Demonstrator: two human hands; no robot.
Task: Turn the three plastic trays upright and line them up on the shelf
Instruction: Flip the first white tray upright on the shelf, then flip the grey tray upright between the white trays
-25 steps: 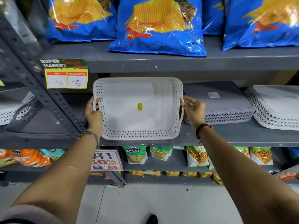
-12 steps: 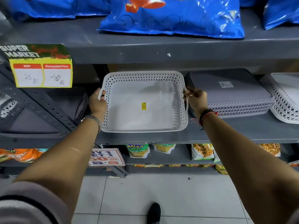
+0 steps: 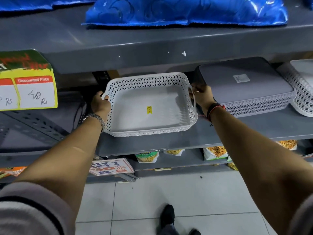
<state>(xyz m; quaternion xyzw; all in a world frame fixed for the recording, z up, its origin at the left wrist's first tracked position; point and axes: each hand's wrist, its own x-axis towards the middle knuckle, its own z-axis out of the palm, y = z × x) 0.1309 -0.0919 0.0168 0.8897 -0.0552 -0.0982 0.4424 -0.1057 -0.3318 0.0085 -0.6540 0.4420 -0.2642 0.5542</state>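
Note:
A white perforated plastic tray with a small yellow sticker inside rests upright on the grey middle shelf. My left hand grips its left handle and my right hand grips its right handle. To its right a grey tray lies upside down with a white label on its base. Further right, at the frame's edge, another white tray also lies upside down.
An upper shelf with blue snack bags hangs low over the trays. A yellow price tag and a slotted steel upright stand to the left. Snack packets fill the lower shelf. Tiled floor and my shoe are below.
The white tray went from tilted with its opening facing me to flat and upright on the shelf, pushed further in. Both hands stayed on its handles. The camera moved closer and lower.

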